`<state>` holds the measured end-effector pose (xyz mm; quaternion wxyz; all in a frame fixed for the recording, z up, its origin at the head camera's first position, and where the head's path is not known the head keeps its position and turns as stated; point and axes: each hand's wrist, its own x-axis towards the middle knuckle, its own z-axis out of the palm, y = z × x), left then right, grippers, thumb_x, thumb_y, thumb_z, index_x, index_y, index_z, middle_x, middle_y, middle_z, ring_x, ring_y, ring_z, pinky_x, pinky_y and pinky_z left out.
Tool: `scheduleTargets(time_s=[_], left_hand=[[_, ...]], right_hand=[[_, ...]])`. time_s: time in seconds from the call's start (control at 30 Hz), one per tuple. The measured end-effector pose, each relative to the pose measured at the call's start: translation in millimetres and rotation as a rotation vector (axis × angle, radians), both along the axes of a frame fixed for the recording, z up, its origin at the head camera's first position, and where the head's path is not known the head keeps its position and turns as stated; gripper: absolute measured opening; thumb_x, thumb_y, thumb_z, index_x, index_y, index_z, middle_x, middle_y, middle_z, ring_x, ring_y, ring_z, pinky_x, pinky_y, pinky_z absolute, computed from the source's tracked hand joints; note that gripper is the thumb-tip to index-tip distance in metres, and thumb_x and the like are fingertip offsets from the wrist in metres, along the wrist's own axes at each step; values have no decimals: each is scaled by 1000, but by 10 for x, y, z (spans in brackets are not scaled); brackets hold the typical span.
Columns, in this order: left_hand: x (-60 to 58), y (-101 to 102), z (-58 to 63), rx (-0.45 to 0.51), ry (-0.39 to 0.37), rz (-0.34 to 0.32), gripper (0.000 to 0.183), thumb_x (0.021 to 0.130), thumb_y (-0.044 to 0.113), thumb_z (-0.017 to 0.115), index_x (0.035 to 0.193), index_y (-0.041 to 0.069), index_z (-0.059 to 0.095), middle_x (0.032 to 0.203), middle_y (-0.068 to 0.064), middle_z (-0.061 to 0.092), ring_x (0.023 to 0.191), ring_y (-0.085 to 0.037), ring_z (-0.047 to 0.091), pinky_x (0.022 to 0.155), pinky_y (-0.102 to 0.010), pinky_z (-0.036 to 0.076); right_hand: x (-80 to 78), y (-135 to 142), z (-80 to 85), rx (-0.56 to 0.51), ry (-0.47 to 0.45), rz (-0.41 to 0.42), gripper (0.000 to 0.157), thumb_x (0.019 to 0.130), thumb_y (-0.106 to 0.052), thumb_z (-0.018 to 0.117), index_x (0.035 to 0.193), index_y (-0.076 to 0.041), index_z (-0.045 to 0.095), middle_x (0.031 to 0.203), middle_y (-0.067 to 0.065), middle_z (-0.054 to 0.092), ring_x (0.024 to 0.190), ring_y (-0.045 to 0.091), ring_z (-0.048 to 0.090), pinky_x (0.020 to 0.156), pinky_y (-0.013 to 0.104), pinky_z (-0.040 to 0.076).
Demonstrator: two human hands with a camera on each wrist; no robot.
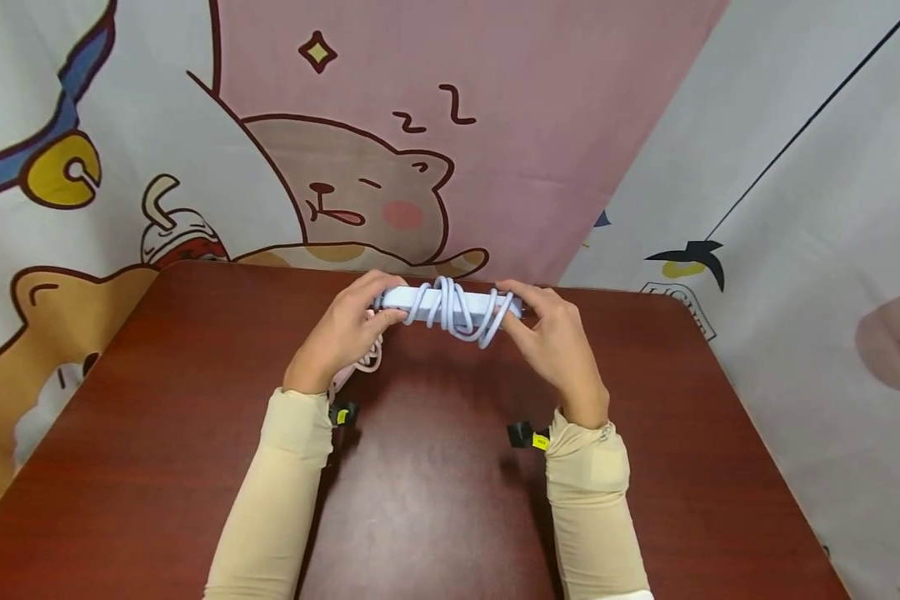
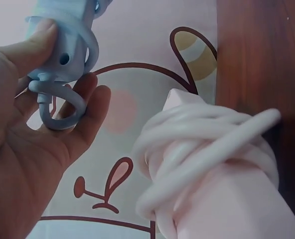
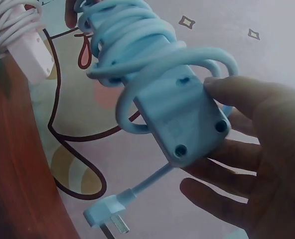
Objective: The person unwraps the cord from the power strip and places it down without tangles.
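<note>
A light blue power strip [image 1: 474,307] is held up above the far part of the table, its own cord [image 3: 137,30] wound round it in several loops. At one end my left hand [image 1: 341,329] grips it between thumb and fingers. The opposite end is pinched by my right hand [image 1: 561,340]. In the right wrist view its underside shows screw holes, and the plug [image 3: 107,209] hangs from that end on a short length of cord. A pale pink power strip [image 2: 227,199], also wrapped in its cord, lies beyond my left forearm, partly hidden by it in the head view.
The brown table [image 1: 427,500] runs back to a cartoon-printed curtain [image 1: 517,142] along its far edge. More of this curtain hangs at both sides. Each wrist carries a small black camera mount with a yellow label.
</note>
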<state>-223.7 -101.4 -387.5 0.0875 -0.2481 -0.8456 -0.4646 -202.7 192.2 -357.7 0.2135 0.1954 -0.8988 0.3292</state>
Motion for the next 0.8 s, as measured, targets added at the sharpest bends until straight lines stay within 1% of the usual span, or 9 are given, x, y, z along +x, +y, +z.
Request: scheduleTargets(time_s=[0.13,0.23,0.3,0.4,0.6,0.8], left_hand=[[-13,-26,10,21,-2,7,31,98,16,69,128,11,62,125,-2,60,107,-16,59,93,-44,55],[-23,-35,0,30,-2,7,32,98,15,68,129,10,62,125,-3,60,107,-17,59,93,-44,55],[-25,-39,-8,30,0,6,31,98,15,68,128,10,62,125,-3,60,107,-17,59,92,-44,55],[-22,-46,-14,26,0,10,31,98,15,68,128,10,62,124,-3,60,107,-17,59,92,-44,55],[-13,-83,7,26,18,36,31,99,14,67,129,8,61,120,-5,60,103,-17,57,90,-41,53],[-22,-128,15,58,45,79,32,97,10,68,128,4,61,119,-8,61,98,-18,54,82,-30,46]], right_hand=[[15,-9,37,19,75,-23,29,92,-19,75,120,-12,74,107,9,77,92,29,66,75,40,52],[34,-20,45,37,134,-52,30,91,-23,78,118,-12,75,107,9,78,92,29,65,75,41,50],[48,-27,49,48,157,-73,31,90,-26,80,118,-12,75,106,8,78,91,28,64,74,40,48],[62,-34,46,60,161,-95,34,88,-27,81,118,-12,75,106,8,78,92,27,63,74,41,47],[93,-50,70,69,151,-112,35,87,-27,83,116,-10,74,108,8,77,96,30,65,80,45,51],[153,-41,106,68,131,-134,36,84,-28,85,113,-9,73,97,8,75,87,25,61,72,40,46]])
